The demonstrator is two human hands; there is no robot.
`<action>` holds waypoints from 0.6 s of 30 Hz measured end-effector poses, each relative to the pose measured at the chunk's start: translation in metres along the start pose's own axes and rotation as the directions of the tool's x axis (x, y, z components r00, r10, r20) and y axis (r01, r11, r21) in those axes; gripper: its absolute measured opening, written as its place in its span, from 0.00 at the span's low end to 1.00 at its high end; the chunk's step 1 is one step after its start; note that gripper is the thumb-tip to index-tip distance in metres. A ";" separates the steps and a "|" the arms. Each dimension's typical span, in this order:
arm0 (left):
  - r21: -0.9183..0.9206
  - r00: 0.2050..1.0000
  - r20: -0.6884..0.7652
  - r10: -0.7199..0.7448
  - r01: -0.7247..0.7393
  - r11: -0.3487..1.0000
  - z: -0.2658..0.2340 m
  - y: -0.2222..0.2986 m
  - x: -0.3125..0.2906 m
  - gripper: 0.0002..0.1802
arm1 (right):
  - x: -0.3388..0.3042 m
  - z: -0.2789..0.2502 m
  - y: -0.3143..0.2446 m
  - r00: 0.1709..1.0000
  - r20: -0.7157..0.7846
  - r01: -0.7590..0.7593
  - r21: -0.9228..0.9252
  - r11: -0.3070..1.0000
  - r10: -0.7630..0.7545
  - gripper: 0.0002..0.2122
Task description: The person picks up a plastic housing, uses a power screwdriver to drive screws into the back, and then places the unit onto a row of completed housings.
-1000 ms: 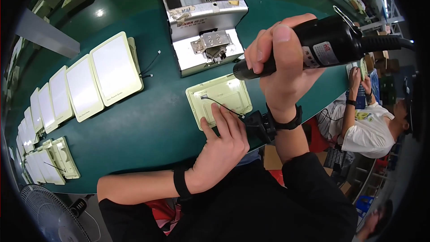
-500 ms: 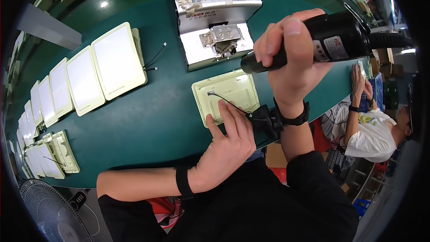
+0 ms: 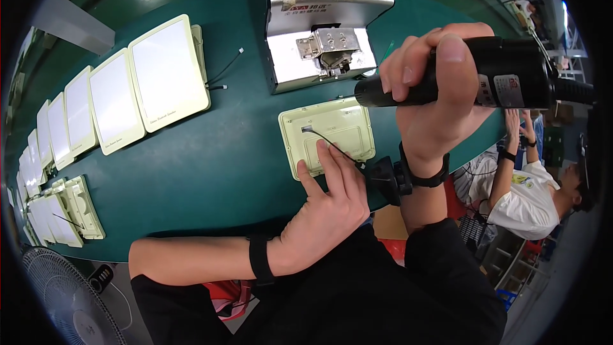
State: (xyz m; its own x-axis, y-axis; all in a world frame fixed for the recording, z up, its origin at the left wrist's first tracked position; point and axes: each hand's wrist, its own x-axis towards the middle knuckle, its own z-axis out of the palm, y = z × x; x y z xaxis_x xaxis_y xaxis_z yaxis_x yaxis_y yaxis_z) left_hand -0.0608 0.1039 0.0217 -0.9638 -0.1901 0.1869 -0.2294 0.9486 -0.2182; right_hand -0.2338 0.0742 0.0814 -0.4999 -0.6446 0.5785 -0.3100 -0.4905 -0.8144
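My right hand (image 3: 440, 86) is wrapped round a black electric screwdriver (image 3: 504, 70). The tool lies nearly level, its nose pointing left above the far right corner of a pale yellow-green plastic casing (image 3: 300, 147). Its bit reaches over the casing's far edge; whether the tip touches a screw, I cannot tell. My left hand (image 3: 332, 198) rests on the casing's near side, fingers stretched out. A black cable (image 3: 337, 148) runs from a slot in the casing to a small white plug beside my fingers. Just beyond the casing stands a metal screw feeder (image 3: 325, 45).
White-faced panels with yellow-green frames (image 3: 169, 73) overlap in a row on the left of the green table (image 3: 191, 185). Smaller casings (image 3: 86, 207) lie nearer. A fan (image 3: 70, 300) stands lower left. A person in a white shirt (image 3: 523, 195) works at the right.
The view has shifted slightly, so the feeder and casing sit further right. My right hand and the screwdriver have dropped a little, the tool staying at the casing's far corner. My left hand stays on the casing.
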 end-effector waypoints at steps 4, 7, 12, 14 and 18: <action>-0.009 1.000 0.009 0.002 -0.002 1.000 -0.001 -0.002 -0.001 0.20 | 0.006 -0.006 -0.012 1.000 0.020 0.012 0.077 0.997 -0.013 0.09; -0.022 1.000 0.019 0.010 -0.010 1.000 -0.005 -0.002 -0.002 0.20 | 0.006 -0.007 -0.016 0.999 0.023 0.025 0.120 0.992 -0.028 0.09; -0.026 0.999 0.051 0.013 -0.012 1.000 -0.008 0.004 -0.008 0.20 | -0.007 0.001 0.002 1.000 0.005 -0.022 -0.010 1.000 0.022 0.11; -0.022 0.999 0.054 0.005 -0.004 1.000 -0.010 0.007 -0.010 0.20 | -0.006 0.000 0.004 0.999 -0.010 -0.052 -0.073 0.996 0.051 0.12; -0.059 0.997 0.071 0.033 -0.029 0.998 -0.017 0.013 -0.017 0.21 | 0.003 -0.005 -0.018 0.999 0.039 -0.012 0.137 0.990 0.007 0.12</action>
State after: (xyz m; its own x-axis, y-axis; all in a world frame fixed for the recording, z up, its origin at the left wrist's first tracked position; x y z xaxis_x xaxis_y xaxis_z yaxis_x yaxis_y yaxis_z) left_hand -0.0453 0.1236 0.0323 -0.9780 -0.1762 0.1114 -0.1932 0.9668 -0.1670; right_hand -0.2340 0.0844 0.0970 -0.4700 -0.6703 0.5742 -0.1901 -0.5584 -0.8075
